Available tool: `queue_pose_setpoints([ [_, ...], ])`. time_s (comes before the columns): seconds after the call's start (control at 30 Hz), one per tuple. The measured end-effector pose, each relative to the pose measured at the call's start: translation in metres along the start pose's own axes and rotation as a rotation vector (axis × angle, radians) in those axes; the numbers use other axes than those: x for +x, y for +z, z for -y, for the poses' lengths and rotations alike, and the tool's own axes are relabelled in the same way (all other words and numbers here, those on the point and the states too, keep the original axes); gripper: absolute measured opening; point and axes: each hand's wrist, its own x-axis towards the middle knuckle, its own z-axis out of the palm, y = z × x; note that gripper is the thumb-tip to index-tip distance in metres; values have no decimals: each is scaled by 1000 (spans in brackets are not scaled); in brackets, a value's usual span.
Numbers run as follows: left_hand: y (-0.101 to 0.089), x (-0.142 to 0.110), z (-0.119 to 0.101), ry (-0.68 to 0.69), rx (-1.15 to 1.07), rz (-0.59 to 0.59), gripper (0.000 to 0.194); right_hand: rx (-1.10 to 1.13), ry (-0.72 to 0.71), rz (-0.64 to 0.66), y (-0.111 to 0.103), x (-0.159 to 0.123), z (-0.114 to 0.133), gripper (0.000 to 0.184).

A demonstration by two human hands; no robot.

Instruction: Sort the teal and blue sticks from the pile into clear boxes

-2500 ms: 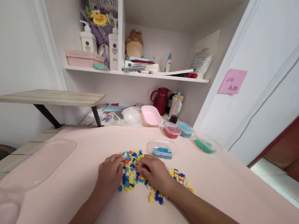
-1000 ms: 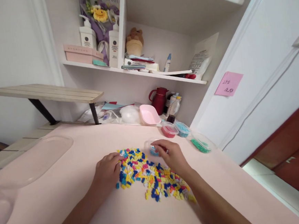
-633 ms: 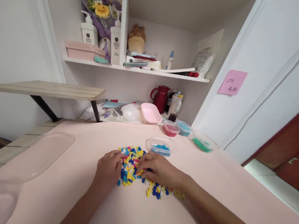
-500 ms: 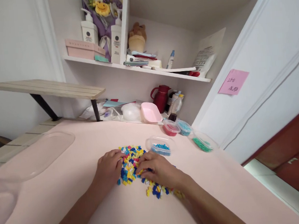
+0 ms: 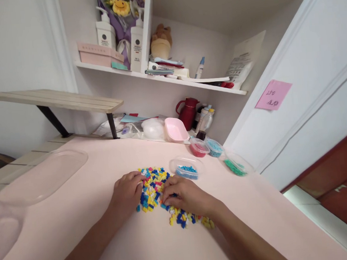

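Observation:
A pile of small coloured bricks (image 5: 152, 186), yellow, blue, pink and white, lies on the pink table (image 5: 116, 238). My left hand (image 5: 126, 193) rests on the pile's left edge with its fingers curled into the bricks. My right hand (image 5: 184, 194) lies over the middle of the pile, fingertips pinched down among the bricks; what they hold is hidden. Just beyond my right hand stands a clear tub of light blue bricks (image 5: 186, 170).
A red-filled tub (image 5: 199, 147), a blue-filled tub (image 5: 214, 147) and a dish of green pieces (image 5: 235, 166) stand at the back right. A clear oval lid (image 5: 41, 176) lies at the left. A pink box (image 5: 176, 129), a red jug (image 5: 187, 113) and bottles stand below the shelf.
My right hand came back from the light blue tub to the pile and now picks among the bricks. My left hand has stayed on the pile's left edge.

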Motion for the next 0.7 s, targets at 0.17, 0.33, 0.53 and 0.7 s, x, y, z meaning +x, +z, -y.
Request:
queue_pose_setpoints([
  [0.17, 3, 0, 2, 17, 2, -22, 39, -13, -1, 7, -1, -1, 1, 15],
  [0.33, 1, -1, 0, 7, 13, -1, 39, -77, -18, 1, 3, 2, 6, 15],
  [0.53, -3, -3, -6, -16, 47, 36, 41, -88, -67, -31, 14, 5, 11, 10],
  [0.7, -3, -3, -7, -24, 49, 53, 41, -12, -4, -282, -8, 2, 1, 4],
])
